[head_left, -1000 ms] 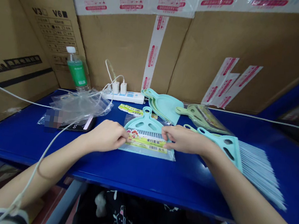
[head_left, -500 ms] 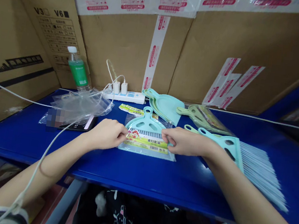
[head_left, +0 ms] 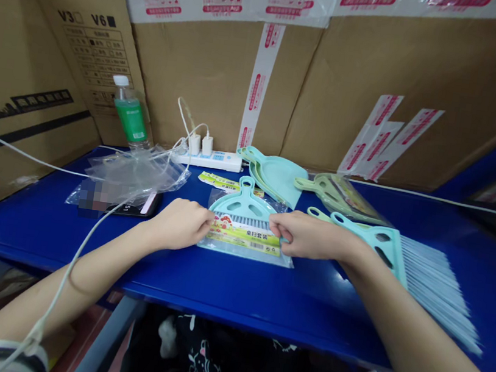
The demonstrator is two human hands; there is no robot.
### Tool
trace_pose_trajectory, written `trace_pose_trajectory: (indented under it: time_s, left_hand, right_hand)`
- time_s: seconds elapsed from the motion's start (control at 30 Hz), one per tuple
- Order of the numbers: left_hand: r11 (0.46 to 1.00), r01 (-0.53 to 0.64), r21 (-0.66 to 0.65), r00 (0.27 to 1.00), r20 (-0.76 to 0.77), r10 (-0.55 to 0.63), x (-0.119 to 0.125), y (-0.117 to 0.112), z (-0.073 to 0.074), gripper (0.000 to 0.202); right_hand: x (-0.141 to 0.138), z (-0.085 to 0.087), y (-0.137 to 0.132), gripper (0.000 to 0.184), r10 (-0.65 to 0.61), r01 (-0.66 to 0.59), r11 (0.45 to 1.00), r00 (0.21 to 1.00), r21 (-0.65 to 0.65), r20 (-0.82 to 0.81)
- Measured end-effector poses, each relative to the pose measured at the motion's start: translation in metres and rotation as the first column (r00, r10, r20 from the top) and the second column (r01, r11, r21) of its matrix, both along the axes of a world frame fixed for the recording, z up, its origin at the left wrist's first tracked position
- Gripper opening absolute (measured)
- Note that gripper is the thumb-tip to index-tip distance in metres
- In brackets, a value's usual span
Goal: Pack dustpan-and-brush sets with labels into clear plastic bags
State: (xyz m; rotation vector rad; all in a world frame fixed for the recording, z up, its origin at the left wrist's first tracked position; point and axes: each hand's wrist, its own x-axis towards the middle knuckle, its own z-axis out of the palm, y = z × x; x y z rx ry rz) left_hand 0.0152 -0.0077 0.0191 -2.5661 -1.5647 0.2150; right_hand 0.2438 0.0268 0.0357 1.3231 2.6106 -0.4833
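A clear bag holding a teal dustpan set with a yellow-green label card (head_left: 245,230) lies flat on the blue table (head_left: 224,290). My left hand (head_left: 181,224) pinches the bag's left edge with closed fingers. My right hand (head_left: 304,235) pinches its right edge in the same way. The dustpan's handle points away from me.
Stacked teal dustpans (head_left: 272,176), a bagged green set (head_left: 341,196) and teal brushes (head_left: 421,269) lie to the right. A power strip with chargers (head_left: 208,156), a green bottle (head_left: 130,114), loose plastic bags (head_left: 134,171) and a phone (head_left: 134,208) sit left. Cardboard boxes wall the back.
Both hands have stayed pinched on the bag's edges; the view has shifted very slightly, and nothing else has moved.
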Motion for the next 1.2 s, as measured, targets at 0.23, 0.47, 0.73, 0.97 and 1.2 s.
trace_pose_trajectory:
  time_s: [0.23,0.47,0.73,0.97,1.2]
  left_hand:
    - [1.000,0.008,-0.003,1.000,-0.008,-0.008,-0.0006,0.0005,-0.0009,0.027]
    - [1.000,0.006,-0.007,1.000,-0.006,-0.007,0.0005,0.0009,-0.0004,0.025]
    - [1.000,-0.005,-0.022,1.000,-0.016,0.005,0.0011,0.0008,-0.0005,0.026]
    - [1.000,-0.007,-0.026,1.000,-0.006,0.007,0.0005,0.0011,-0.0010,0.027]
    - [1.000,0.003,-0.015,1.000,-0.001,-0.003,0.0001,0.0008,-0.0015,0.027]
  right_hand:
    - [0.0004,0.0003,0.0009,0.034,-0.013,0.013,1.000,1.000,-0.016,-0.001]
    - [-0.0011,0.0007,0.0012,0.034,-0.020,0.020,0.999,1.000,-0.046,0.004]
    - [0.0012,0.0003,0.0034,0.033,-0.014,0.015,0.997,1.000,-0.073,0.016]
    - [-0.0004,0.0012,0.0023,0.034,-0.018,0.020,0.997,1.000,-0.078,0.024]
    - [-0.0002,0.0011,0.0017,0.034,-0.023,0.025,0.997,0.999,-0.075,0.028]
